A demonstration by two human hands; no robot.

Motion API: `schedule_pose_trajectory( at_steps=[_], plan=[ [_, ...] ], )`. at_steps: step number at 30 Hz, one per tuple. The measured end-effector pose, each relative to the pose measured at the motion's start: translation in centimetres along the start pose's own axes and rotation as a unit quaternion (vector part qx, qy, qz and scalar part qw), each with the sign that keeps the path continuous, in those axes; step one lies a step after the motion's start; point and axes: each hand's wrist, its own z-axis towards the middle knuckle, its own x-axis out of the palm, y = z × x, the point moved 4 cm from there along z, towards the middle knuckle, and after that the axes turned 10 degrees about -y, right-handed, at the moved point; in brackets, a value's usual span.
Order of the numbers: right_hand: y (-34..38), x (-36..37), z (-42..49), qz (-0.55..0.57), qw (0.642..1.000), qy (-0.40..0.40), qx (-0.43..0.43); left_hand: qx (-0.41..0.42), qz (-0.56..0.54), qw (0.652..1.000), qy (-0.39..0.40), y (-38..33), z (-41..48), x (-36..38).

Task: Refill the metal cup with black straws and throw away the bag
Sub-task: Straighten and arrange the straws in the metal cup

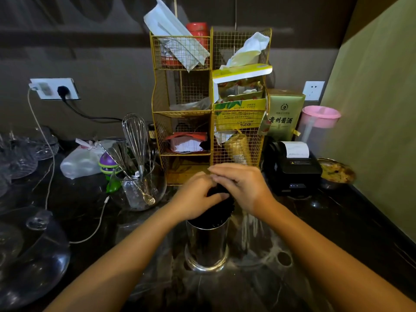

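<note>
A dark marble tabletop point(326, 233) fills the lower frame, with a gold wire rack point(211, 104) behind at centre. Just below centre stands the metal cup point(206, 244), upright, black straws point(221, 208) rising vertically from its mouth. Directly above it, the left hand point(193, 197) and right hand point(242, 188) close together around the straw tops, equally near. I cannot make out the bag.

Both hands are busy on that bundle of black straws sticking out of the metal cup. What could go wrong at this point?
1. The metal cup is tall and narrow, and neither the left hand nor the right hand steadies it, so a sideways tug might tip it.
2. The black straws stand well above the rim and could spill onto the dark counter.
3. The glass bowl of utensils sits near the left elbow's path.
</note>
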Motion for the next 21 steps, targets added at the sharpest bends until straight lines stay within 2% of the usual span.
schedule_pose_trajectory(
  at_steps=[4,10,12,16,21],
  plan=[
    [-0.7,1.1,-1.7,-0.002,0.999,0.032,0.007,-0.001,0.075,0.997,-0.024,0.5,-0.9,0.7],
    [-2.4,3.1,-3.7,-0.023,0.988,0.129,0.08,0.012,0.138,0.99,-0.029,1.9,-2.0,1.2],
    [-2.6,3.5,-3.9,-0.051,0.983,0.149,0.09,0.003,0.133,0.991,-0.006,2.2,-2.3,1.4],
    [-2.6,3.7,-4.7,-0.116,0.954,0.255,0.107,-0.02,0.13,0.99,0.051,2.6,-2.6,2.0],
    [-2.6,3.7,-5.5,-0.144,0.939,0.28,0.139,-0.038,0.142,0.985,0.093,2.5,-2.6,1.8]
  ],
)
